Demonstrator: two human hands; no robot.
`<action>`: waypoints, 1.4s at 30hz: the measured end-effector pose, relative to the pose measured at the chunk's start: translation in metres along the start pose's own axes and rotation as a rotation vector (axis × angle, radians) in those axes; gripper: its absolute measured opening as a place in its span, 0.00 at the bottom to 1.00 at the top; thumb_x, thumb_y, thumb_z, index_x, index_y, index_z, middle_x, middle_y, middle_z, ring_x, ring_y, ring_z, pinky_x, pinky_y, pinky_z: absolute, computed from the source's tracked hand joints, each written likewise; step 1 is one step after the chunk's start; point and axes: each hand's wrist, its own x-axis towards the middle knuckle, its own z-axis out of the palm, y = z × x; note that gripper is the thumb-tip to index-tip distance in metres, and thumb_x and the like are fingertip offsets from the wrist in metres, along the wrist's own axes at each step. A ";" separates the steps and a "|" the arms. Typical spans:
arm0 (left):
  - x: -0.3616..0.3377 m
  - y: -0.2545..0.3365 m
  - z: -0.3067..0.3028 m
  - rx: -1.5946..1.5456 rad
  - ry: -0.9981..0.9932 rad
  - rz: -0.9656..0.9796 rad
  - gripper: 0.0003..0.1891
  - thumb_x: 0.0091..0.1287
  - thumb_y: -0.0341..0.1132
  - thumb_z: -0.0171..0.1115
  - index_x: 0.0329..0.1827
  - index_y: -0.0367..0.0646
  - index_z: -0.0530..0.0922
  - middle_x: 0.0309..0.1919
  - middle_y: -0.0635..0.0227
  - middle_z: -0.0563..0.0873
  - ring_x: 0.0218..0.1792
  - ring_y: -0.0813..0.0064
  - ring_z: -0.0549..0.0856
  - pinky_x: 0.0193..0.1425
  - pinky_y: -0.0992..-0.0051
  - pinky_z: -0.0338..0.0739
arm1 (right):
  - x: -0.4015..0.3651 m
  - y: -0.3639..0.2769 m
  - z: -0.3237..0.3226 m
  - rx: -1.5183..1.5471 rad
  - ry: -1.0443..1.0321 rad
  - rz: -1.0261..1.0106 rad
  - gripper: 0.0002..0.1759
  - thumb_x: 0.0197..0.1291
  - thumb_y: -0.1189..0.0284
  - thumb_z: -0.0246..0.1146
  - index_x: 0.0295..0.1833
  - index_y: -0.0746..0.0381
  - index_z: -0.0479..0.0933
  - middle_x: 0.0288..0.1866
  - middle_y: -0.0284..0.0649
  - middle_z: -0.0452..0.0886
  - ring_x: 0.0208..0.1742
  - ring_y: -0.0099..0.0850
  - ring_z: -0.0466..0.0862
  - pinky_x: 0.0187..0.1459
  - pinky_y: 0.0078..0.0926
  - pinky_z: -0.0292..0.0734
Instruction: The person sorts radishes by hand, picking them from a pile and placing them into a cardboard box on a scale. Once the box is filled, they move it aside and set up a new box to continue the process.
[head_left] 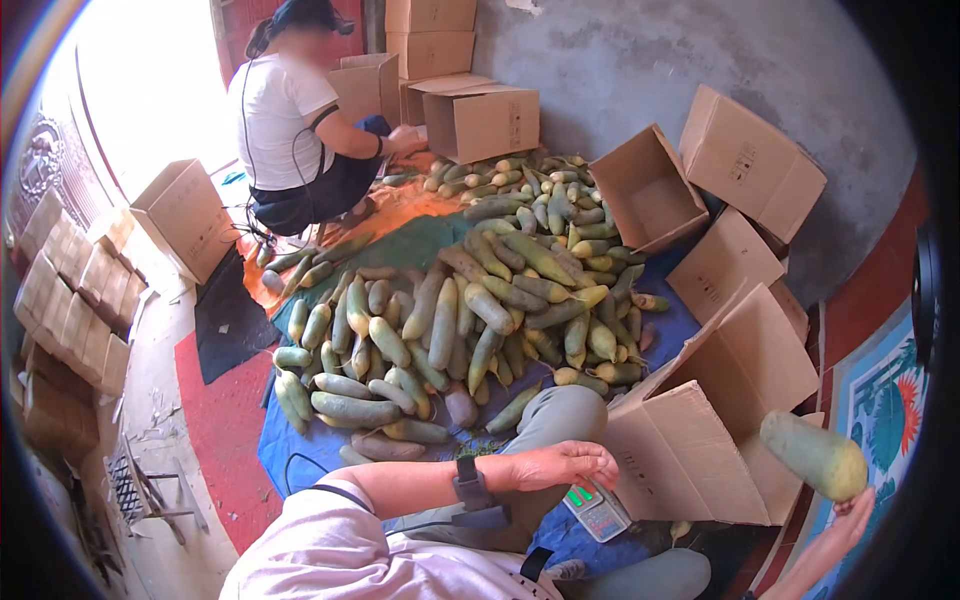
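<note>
Blue tarp (300, 455) covers the floor mid-frame, and it looks laid down to keep the big heap (470, 300) of pale green gourds off the ground. Around the heap, along the right side and the top, cardboard boxes (750, 160) lie tipped with their mouths toward it, handy to reach, I'd say. Upper left, a co-worker (290, 130) in a white top squats at the heap's far edge, hands by a carton (480, 120). Closer in, lower right, one open box (700, 450) sits just beside the person's knee (560, 410).

Now the hands. The right hand (838, 535), bottom right corner, grips one gourd (815, 455) from below by its end. Its fingers are closed round it, and the gourd is raised and tilted just right of that box. The left hand (560, 465) rests flat on the knee, fingers loose, holding nothing, just above a small scale (597, 512) with a green display. A dark wristband (468, 485) sits on that arm.
</note>
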 end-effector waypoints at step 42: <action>0.021 -0.019 0.004 0.018 -0.099 0.022 0.16 0.73 0.43 0.46 0.52 0.41 0.73 0.51 0.67 0.77 0.56 0.75 0.74 0.58 0.71 0.70 | 0.001 0.128 0.078 -0.613 -0.726 0.356 0.11 0.65 0.73 0.50 0.29 0.64 0.70 0.24 0.37 0.77 0.24 0.22 0.77 0.27 0.18 0.70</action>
